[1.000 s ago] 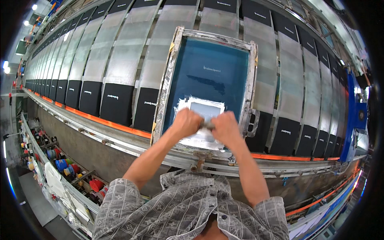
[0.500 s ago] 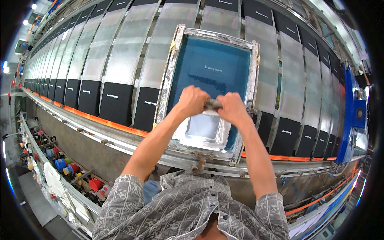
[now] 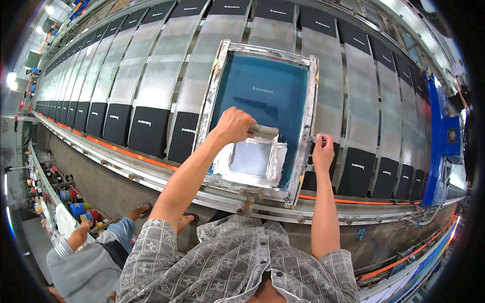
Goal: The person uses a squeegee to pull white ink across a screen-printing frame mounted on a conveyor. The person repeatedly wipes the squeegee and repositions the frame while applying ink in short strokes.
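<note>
At the lower edge of my view lies the grey patterned shirt (image 3: 232, 267), and from its sleeves two bare forearms go up. The left hand (image 3: 235, 124) has its grip wrapped around one end of a grey bar (image 3: 267, 132); the other end of this bar points to the right, free. The right hand (image 3: 323, 150) is at the outer right side of the frame (image 3: 206, 108). Its fingers are curled, but I cannot tell if the grip pinches the frame there.

The bar is inside the frame, just above a pale rectangle (image 3: 250, 156) which has thick white paste (image 3: 275, 171) around it. Farther up, the blue mesh (image 3: 262, 70) shows a dark smear and small pale lettering.

The frame rests on the long table (image 3: 222, 200), over slanted grey panels (image 3: 161, 76) with black cloth pieces (image 3: 149, 129) at their ends. To the lower left, I see another person (image 3: 88, 272), one arm stretched toward coloured round items (image 3: 77, 209). Far right stands a blue machine part (image 3: 451, 134).
</note>
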The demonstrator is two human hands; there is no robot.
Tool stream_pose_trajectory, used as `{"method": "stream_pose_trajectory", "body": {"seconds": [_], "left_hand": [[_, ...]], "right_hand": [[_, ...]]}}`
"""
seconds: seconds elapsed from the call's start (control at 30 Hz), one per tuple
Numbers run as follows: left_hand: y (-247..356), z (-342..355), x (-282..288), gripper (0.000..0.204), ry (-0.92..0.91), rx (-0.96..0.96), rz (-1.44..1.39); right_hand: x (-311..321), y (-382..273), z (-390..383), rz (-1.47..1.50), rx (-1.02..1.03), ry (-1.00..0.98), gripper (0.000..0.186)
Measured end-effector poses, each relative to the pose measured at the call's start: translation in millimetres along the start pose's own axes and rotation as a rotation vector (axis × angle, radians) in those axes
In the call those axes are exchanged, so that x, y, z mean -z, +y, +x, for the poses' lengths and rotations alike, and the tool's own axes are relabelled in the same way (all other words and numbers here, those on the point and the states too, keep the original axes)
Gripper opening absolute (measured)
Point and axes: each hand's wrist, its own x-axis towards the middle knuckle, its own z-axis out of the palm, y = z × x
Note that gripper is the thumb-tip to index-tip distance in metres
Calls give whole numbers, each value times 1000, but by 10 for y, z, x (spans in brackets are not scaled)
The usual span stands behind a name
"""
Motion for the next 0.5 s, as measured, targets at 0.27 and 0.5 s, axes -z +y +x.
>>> {"method": "stream_pose_trajectory", "body": {"seconds": [0.27, 0.5], "left_hand": [[600, -1722, -392, 47, 257, -35, 11], [-578, -2127, 249, 28, 175, 58, 90]], "right_hand": [[24, -484, -92, 52, 149, 29, 26], [-1159, -809, -831, 233, 202, -17, 27]]}}
